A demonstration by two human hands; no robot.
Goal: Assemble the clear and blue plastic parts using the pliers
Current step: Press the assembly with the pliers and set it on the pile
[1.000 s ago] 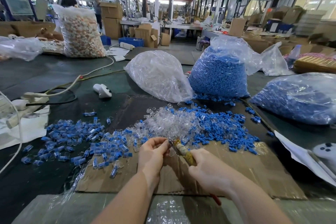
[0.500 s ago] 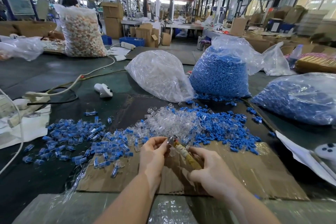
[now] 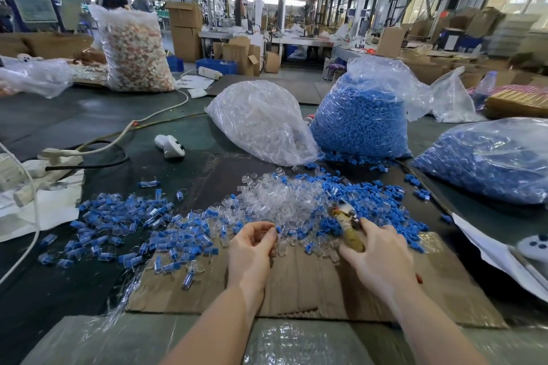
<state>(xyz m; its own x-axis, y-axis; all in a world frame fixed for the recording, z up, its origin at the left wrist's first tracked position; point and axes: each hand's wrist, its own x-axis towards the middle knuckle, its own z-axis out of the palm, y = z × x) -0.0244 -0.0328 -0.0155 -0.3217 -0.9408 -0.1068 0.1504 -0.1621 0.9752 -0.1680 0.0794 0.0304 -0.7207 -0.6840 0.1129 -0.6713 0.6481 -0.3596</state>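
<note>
My left hand [image 3: 252,249] is curled over the cardboard sheet [image 3: 311,284], pinching a small blue and clear part [image 3: 278,229] at its fingertips. My right hand [image 3: 376,255] grips the pliers [image 3: 347,224] by their yellowish handles, jaws pointing up and away over the parts. A heap of loose clear parts [image 3: 275,201] lies just beyond my hands. Loose blue parts [image 3: 382,204] spread to its right. Assembled blue-and-clear pieces [image 3: 124,222] lie scattered to the left.
Behind the heaps stand a bag of clear parts [image 3: 261,121] and two bags of blue parts [image 3: 358,124] [image 3: 486,157]. A white remote-like device [image 3: 170,145], cables and a power strip [image 3: 56,157] lie at left. White sheets [image 3: 498,255] lie at right.
My hands have drawn apart. The right hand carried the pliers to the right and away from the left hand, which keeps a small part at its fingertips.
</note>
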